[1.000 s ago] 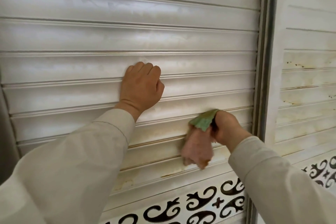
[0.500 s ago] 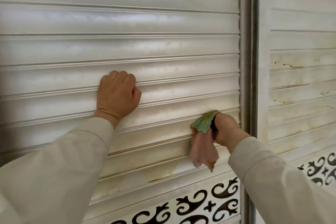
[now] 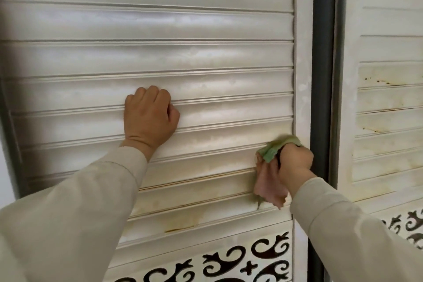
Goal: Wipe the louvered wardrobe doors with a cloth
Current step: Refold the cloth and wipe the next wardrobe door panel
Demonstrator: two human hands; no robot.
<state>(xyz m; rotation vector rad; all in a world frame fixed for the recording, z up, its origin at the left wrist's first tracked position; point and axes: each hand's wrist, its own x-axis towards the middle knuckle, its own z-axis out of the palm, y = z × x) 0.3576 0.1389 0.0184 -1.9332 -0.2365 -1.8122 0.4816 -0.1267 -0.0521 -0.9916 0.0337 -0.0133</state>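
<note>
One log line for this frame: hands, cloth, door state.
right hand: grips cloth at right end of slat | left hand: fingers curled over slat edge, bracing left door | lower slats stained | right door: spotted

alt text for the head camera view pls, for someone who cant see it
A person's right hand presses a green and pink cloth against the right end of a white louvered wardrobe door. Their left hand, curled into a fist, rests on the slats. Yellowish stains mark the lower slats.
</note>
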